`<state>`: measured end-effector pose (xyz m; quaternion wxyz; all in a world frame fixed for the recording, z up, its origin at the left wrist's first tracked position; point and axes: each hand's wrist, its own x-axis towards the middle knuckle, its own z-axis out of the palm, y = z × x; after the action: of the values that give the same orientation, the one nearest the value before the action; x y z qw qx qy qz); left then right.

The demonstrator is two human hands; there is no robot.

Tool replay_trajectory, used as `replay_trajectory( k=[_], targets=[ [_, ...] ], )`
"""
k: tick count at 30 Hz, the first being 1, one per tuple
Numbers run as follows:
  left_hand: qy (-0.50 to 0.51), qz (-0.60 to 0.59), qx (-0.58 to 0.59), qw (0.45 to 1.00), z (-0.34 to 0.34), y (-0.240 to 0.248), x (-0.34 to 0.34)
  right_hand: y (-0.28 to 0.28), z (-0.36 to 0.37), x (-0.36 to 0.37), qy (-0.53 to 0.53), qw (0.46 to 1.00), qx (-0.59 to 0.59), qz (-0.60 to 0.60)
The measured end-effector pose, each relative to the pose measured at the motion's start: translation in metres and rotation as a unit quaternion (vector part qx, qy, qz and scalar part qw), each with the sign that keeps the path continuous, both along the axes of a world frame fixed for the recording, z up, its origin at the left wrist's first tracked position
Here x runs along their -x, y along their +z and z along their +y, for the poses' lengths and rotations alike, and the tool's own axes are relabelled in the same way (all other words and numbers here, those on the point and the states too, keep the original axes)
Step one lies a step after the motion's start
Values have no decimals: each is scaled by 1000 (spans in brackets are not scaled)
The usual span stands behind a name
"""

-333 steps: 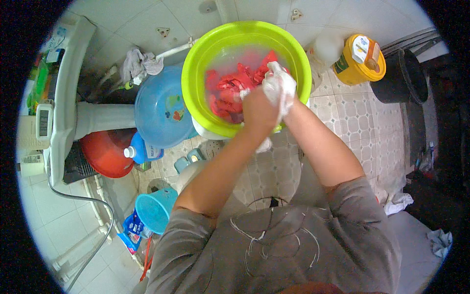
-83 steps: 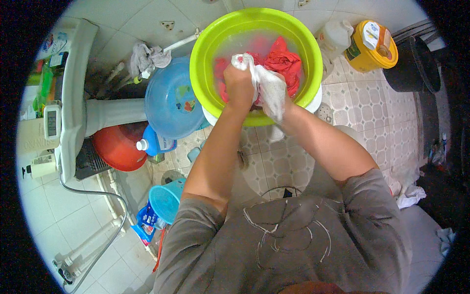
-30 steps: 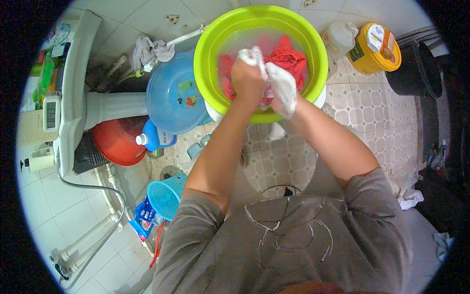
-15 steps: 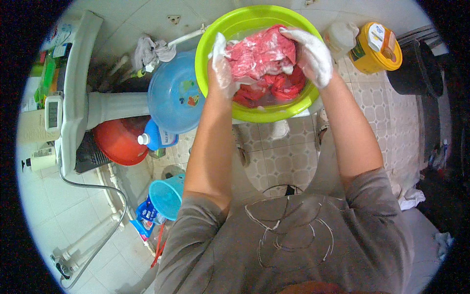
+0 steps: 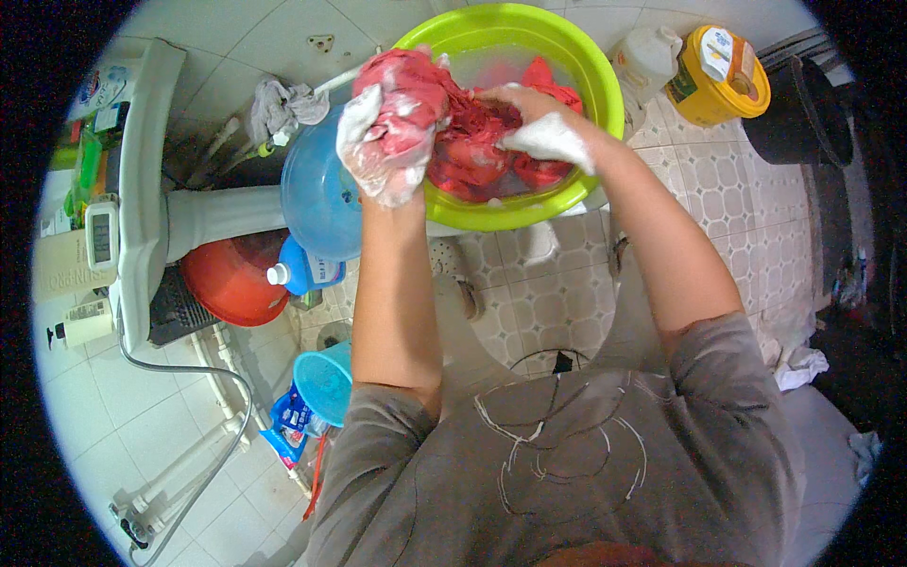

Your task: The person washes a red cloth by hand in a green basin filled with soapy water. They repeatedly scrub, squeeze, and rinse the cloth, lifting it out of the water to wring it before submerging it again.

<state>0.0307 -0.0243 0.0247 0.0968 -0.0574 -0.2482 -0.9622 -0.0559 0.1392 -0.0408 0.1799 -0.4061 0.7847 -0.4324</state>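
Head view: left hand (image 5: pixel 385 180) and right hand (image 5: pixel 553 121), both half-curled, hold red cloth (image 5: pixel 404 90).

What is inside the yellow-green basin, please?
Red cloth and cloudy water are visible inside the yellow-green basin. The left hand holds bunched red cloth over the left rim; the right hand touches the cloth. The bottom cannot be seen, because cloth and water cover it.

Bright wall tiles (image 5: pixel 137 416), murky right side, grainy black rim, fisheye-bent edges
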Motion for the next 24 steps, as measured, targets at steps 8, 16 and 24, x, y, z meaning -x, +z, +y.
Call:
replay_trajectory(
  k=[8, 16, 24],
  targets=[
    [-4, 152, -120, 981, 4, 15, -20, -23, -24, -12, -85, 993, 77, -12],
    [117, -78, -54, 989, -30, -9, -16, 49, 3, 11, -119, 835, 465, -269],
    [108, -72, 35, 991, -45, -47, -11, 71, 18, 27, -161, 851, 441, -235]
  ],
)
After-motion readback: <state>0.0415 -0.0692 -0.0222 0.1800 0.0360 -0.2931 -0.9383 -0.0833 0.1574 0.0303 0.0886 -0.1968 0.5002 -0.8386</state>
